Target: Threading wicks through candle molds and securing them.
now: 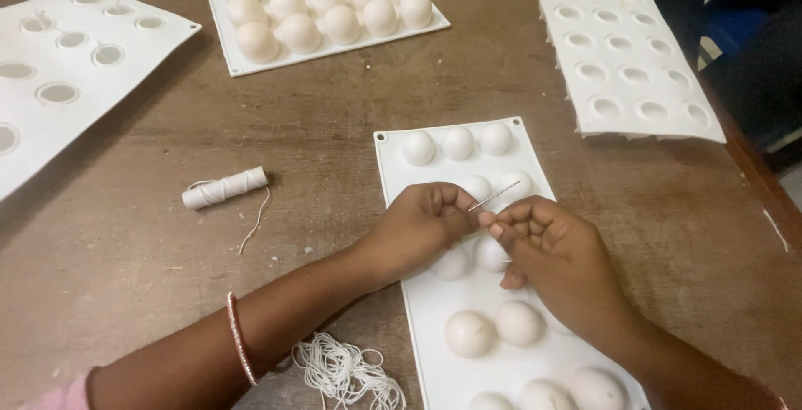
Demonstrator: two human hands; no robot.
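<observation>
Between both hands: needle (494,196), long axis toward 2 o'clock (thin, metallic); left hand (422,226) and right hand (555,251) both pinched shut at its base, over white mould tray (434,310).

Two bare hands meet fingertip to fingertip, seen from above.

The left hand (422,224) and right hand (555,251) are curled, thumbs and forefingers pinched together; both forearms reach in from the bottom edge.

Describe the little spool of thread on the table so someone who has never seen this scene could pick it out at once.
Start at the white mould tray with round domes under the hands, in the middle of the brown table. Look to its left across bare wood: the spool of thread lies there on its side, a loose end trailing. Unlike the tangled heap of thread near the left forearm, it is a neat, tightly wound white cylinder.
</observation>
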